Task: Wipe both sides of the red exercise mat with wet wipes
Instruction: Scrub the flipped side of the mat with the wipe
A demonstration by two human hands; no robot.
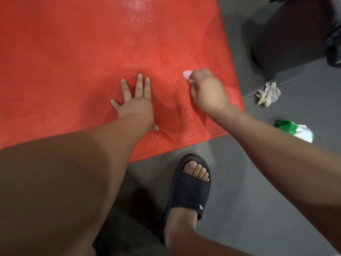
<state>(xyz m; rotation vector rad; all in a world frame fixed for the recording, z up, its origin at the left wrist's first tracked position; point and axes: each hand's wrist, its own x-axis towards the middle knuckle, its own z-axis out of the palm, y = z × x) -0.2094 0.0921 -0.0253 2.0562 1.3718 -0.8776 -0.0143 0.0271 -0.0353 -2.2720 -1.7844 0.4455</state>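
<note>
Mat (73, 52) on floor (239, 182). Left hand (135, 106) flat on mat, near edge; right hand (207, 89) gripping wipe (187, 74) just right. Wad (269, 93), packet (295, 130) on floor right of mat; bin (287, 34) beyond.

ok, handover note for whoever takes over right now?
Left hand: flat, fingers spread, pressing on the red mat.
Right hand: grips a white wet wipe against the mat near its right edge.
On the floor right of the mat: a crumpled used wipe, a green-and-white pack, a dark bin.
Done: the face-up side glistens wet around the hands and at the far end.
Left: probably the duller left part of this side; whether the underside has been wiped cannot be told.
</note>
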